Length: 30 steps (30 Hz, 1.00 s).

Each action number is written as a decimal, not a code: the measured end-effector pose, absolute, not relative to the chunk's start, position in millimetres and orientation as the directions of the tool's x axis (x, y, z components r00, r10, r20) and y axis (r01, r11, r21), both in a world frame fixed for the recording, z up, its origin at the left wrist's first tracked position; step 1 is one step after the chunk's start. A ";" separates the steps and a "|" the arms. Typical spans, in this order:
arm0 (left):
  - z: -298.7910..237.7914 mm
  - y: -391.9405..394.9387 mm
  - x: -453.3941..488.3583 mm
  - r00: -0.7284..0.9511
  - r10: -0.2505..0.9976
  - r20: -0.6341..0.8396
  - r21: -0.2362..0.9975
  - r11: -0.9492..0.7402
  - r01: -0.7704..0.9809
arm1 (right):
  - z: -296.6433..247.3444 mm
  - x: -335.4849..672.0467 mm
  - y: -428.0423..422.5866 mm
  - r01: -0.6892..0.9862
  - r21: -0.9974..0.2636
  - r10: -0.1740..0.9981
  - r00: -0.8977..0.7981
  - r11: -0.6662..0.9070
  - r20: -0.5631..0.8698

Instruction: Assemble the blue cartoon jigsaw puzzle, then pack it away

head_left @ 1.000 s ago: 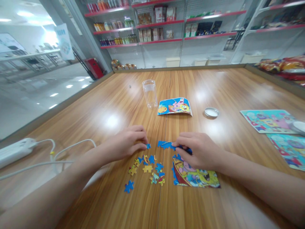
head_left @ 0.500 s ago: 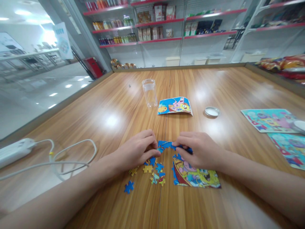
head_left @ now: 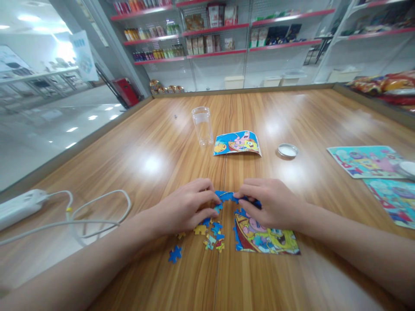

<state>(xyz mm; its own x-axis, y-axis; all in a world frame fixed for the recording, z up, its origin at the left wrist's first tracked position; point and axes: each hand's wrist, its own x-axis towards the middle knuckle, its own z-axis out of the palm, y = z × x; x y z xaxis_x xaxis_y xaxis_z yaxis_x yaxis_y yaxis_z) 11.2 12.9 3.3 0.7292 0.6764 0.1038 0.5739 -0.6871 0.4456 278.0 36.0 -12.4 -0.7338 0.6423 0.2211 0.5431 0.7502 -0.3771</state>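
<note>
Currently, edge-joining looks like the step. The left hand [head_left: 189,206] is half-curled, fingertips at a small flat blue jigsaw piece [head_left: 219,207]; firm grip can't be told. The right hand [head_left: 269,202], also half-curled, touches the interlocked blue jigsaw strip [head_left: 228,196]; pinch unclear. Multicoloured cartoon puzzle section [head_left: 269,238] sits just below the right hand. Next move calls for tab alignment, strip steadied, then light pressing.

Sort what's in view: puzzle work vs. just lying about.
Puzzle work:
- left hand, right hand
- blue strip of joined pieces
- larger joined section
- loose pieces
- picture card, probably the reference

Lying about:
- clear cup, round lid; maybe packaging
- teal pictures
- power strip
</note>
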 end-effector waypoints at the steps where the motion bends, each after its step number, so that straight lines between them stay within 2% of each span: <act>1: 3.6 12.9 11.7 0.725 0.684 0.085 0.453 -0.674 0.583 | -12.6 278.1 35.8 0.542 -0.378 0.642 -0.733 0.750 0.223; 4: 3.0 13.3 12.6 0.696 0.715 0.068 0.456 -0.643 0.615 | -12.7 278.3 35.6 0.540 -0.377 0.640 -0.735 0.752 0.223; 9: -3.3 15.0 12.6 0.626 0.768 0.134 0.418 -0.617 0.667 | -12.2 278.3 36.2 0.541 -0.379 0.643 -0.731 0.751 0.231; 24: -1.9 15.2 8.4 0.601 0.793 0.104 0.384 -0.589 0.711 | -15.3 288.2 49.0 0.567 -0.333 0.651 -0.716 0.754 0.254; 30: -5.8 19.8 5.9 0.576 0.809 0.116 0.396 -0.569 0.720 | -9.2 293.5 48.7 0.577 -0.323 0.658 -0.605 0.750 0.448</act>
